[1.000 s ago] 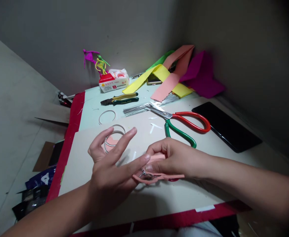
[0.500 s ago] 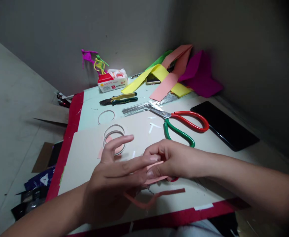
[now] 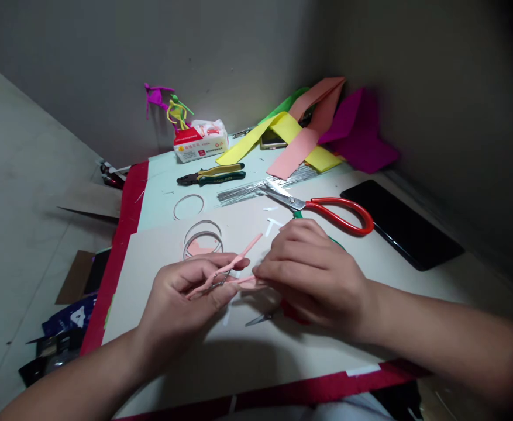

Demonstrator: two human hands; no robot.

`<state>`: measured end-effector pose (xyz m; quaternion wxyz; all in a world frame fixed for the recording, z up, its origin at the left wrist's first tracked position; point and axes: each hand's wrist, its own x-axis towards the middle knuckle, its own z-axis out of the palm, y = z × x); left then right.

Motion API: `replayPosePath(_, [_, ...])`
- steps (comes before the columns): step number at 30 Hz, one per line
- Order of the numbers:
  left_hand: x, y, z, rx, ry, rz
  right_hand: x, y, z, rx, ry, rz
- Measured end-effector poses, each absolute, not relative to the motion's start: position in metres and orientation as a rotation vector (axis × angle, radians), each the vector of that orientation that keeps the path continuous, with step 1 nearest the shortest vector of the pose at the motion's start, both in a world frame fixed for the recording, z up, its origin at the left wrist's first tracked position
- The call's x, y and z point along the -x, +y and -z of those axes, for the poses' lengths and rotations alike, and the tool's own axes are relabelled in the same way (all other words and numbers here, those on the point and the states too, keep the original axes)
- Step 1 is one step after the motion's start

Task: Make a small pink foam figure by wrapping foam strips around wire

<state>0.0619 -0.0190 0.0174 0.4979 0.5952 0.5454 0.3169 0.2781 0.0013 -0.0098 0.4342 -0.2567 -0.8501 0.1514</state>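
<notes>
Partly pink wire (image 3: 250, 247), between left fingers (image 3: 221, 298), touching right fingers (image 3: 291, 270)

The left forearm (image 3: 76, 371) reaches in over the near left corner of the surface (image 3: 136, 266), the right forearm (image 3: 440, 324) from its right side. The left hand (image 3: 186, 292) pinches between thumb and fingers; the right hand (image 3: 313, 272), knuckles up, curls its fingers near the left thumb.

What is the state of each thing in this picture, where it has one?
Left hand: closed on pink piece
Right hand: pinching pink piece
Pink piece: bent
Large scissors: handles spread
Pliers: handles slightly apart
Black tablet: screen dark
Wires: loose bundle
Yellow strip: folded over
Purple sheet: folded
Near rings: overlapping
Pointed blade: partly hidden, unclear
</notes>
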Motion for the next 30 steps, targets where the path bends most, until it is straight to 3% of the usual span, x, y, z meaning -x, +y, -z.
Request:
replayPosePath(4, [-0.065,-0.021,-0.018,-1.508,1.363,-0.818,-0.273,0.000,0.015,0.692,-2.098,-0.484])
replayPosePath(11, [-0.066,-0.025,-0.017,-1.748,1.313,-0.919,-0.272,-0.006,0.004,1.083,-1.883,-1.161])
replayPosePath(19, [-0.065,-0.020,-0.019,-1.053,1.315,-0.832,-0.278,0.001,-0.004,1.136,-1.766,-1.300])
replayPosePath(22, [-0.063,-0.016,-0.018,-0.870,1.218,-0.874,-0.283,0.004,-0.004,1.156,-1.687,-1.145])
replayPosePath(27, [-0.062,-0.010,-0.016,-0.658,1.059,-0.959,-0.290,0.020,0.012,0.926,-1.955,-0.403])
replayPosePath(30, [-0.063,-0.011,-0.015,-0.613,1.011,-0.936,-0.288,0.024,0.023,0.802,-2.149,-0.133])
